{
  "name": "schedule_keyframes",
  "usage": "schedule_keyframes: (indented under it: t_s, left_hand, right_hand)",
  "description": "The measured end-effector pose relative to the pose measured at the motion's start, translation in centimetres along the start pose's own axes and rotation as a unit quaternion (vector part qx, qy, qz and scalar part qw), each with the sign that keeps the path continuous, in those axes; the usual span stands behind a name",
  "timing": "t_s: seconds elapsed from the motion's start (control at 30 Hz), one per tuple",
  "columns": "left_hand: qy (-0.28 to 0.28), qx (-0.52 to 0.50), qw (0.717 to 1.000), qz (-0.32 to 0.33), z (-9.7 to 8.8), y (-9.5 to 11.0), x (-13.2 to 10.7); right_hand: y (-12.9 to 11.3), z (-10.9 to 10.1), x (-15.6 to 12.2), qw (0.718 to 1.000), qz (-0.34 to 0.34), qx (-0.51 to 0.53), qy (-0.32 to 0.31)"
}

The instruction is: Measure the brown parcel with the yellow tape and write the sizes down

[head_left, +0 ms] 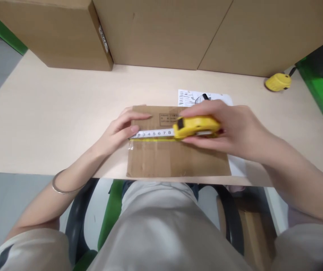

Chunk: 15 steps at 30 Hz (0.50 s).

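Observation:
A flat brown cardboard piece (pixel 175 160) lies at the desk's near edge. My right hand (pixel 231 130) is closed round a yellow tape measure (pixel 196 127) resting on the cardboard. Its white blade (pixel 154 133) runs left across the cardboard, numbers showing. My left hand (pixel 121 130) pins the blade's end with its fingertips at the cardboard's left edge. A thin bracelet (pixel 61 186) sits on my left wrist.
Large cardboard boxes (pixel 161 34) stand along the back of the pale wooden desk (pixel 42 113). A printed white sheet (pixel 192 97) lies under and behind the cardboard. A second yellow tool (pixel 277 81) rests at the far right. Green panels flank both sides.

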<state>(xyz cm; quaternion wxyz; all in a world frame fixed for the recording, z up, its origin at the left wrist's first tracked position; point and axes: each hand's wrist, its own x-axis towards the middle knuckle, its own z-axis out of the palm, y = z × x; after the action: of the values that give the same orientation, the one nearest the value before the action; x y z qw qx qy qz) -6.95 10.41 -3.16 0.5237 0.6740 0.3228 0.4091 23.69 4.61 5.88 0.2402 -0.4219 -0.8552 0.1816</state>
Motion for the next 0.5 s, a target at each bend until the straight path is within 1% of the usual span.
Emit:
schedule_keyframes:
  t_s: [0.07,0.13,0.23,0.3,0.37,0.43,0.5]
  left_hand:
    - [-0.016,0.018,1.000,0.008,-0.2,0.1,0.0]
    - [-0.020,0.025,0.999,0.012,-0.4,0.1,-0.1]
    - [-0.012,0.032,0.999,0.010,-0.5,-0.1,-0.1]
    - [-0.006,0.034,0.999,0.013,-0.5,-0.3,-0.1]
    - [-0.005,0.041,0.999,0.022,-0.6,-0.4,-0.1]
    - [-0.015,0.056,0.998,0.035,-0.8,-0.6,-0.1]
    - [-0.031,0.075,0.995,0.055,-1.0,-0.7,-0.1]
  right_hand:
    - [1.8,-1.9,-2.9,0.999,0.044,0.008,0.031]
    - [3.2,-3.3,-5.3,0.996,0.071,0.006,0.062]
    - [4.4,-3.7,-7.7,0.992,0.102,0.004,0.080]
    - [4.6,-3.4,-8.4,0.990,0.116,-0.001,0.084]
    - [4.3,-3.4,-8.5,0.990,0.115,-0.012,0.087]
    - [3.8,-3.9,-8.2,0.992,0.093,-0.027,0.082]
    - [3.1,-4.6,-7.1,0.995,0.054,-0.036,0.069]
